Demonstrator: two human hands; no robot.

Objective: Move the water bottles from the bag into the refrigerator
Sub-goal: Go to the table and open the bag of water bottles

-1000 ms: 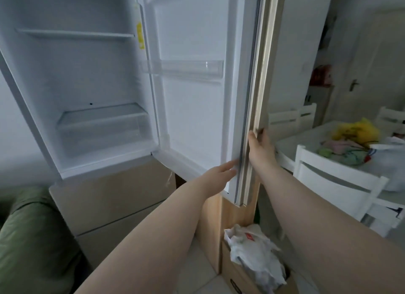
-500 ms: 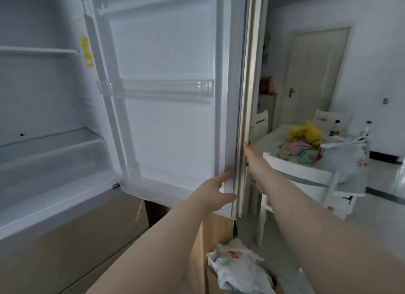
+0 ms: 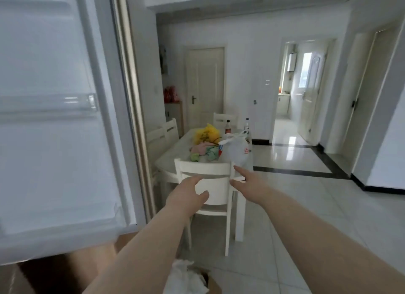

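Both hands empty, fingers spread: left hand [image 3: 188, 193], right hand [image 3: 248, 184]. Fridge door [image 3: 54, 118] open beside us. Bag [image 3: 235, 150] sits on desk [image 3: 173, 160] ahead, behind chair. Next we walk over & grab bag.

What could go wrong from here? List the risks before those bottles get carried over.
1. The refrigerator door stands wide open at the left; walking back with an armful, the person could clip its edge.
2. The white chair sits between both empty hands, left hand and right hand, and the white bag on the table, forcing an awkward reach.
3. Cloths and bottles crowd the bag and may get knocked.
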